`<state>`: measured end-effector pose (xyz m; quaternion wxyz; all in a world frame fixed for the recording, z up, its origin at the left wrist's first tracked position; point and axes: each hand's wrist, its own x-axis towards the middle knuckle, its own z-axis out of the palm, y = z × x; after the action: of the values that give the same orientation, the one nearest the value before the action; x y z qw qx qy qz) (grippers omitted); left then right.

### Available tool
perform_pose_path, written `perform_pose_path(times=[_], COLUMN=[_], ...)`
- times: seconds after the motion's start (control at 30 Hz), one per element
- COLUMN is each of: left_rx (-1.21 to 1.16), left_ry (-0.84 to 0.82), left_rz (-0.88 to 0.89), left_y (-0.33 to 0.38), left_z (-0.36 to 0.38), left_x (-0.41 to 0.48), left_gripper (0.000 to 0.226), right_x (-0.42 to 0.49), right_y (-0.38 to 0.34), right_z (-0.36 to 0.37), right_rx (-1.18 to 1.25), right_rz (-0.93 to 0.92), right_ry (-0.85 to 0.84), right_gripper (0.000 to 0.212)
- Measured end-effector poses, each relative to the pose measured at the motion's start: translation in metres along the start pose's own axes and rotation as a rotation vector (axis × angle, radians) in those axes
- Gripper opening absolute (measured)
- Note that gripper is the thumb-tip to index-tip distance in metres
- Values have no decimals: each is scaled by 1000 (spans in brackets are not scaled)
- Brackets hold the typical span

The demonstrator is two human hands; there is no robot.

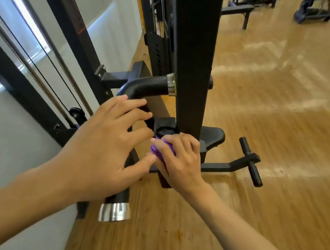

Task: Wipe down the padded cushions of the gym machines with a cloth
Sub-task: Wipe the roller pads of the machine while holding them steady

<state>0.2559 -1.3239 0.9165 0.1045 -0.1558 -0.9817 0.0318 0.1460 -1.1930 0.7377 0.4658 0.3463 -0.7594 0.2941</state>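
Your right hand (180,160) clutches a crumpled purple cloth (162,149) beside the black steel upright (195,53); your left hand (108,143) spreads empty.

The person's left forearm (16,198) fills the lower left of the frame and the right forearm (251,231) the lower right. Both are bare from the wrist to the picture's edge. The left hand (108,143) and right hand (181,162), near the centre, are bare, with short, plain fingernails.

Black upright post (194,64) blocks ahead; wooden floor (280,122) lies open rightward.
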Motion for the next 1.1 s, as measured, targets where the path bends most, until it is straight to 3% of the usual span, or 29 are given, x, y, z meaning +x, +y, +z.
perform_pose_path(times=[0.17,0.3,0.57,0.73,0.9,1.1], left_rx=[323,439,286,156,98,59], left_ry=[-68,-142,-180,-69,-2,6], left_rz=[-9,-58,-95,-31,24,-36], left_y=[21,77,209,271,286,271], left_z=[-17,-18,47,83,128,206], left_x=[10,35,150,240,352,532], left_gripper=[63,62,55,52,53,50], right_x=[-24,-48,-53,-71,-59,-12], right_y=[31,76,246,356,472,627], right_z=[-33,-69,-170,-196,-188,-153], right_rx=[168,266,216,98,-25,-136], right_rz=[-2,101,305,458,519,544], right_ry=[-119,-267,-380,-444,-528,-596], right_gripper=[47,49,42,38,41,42])
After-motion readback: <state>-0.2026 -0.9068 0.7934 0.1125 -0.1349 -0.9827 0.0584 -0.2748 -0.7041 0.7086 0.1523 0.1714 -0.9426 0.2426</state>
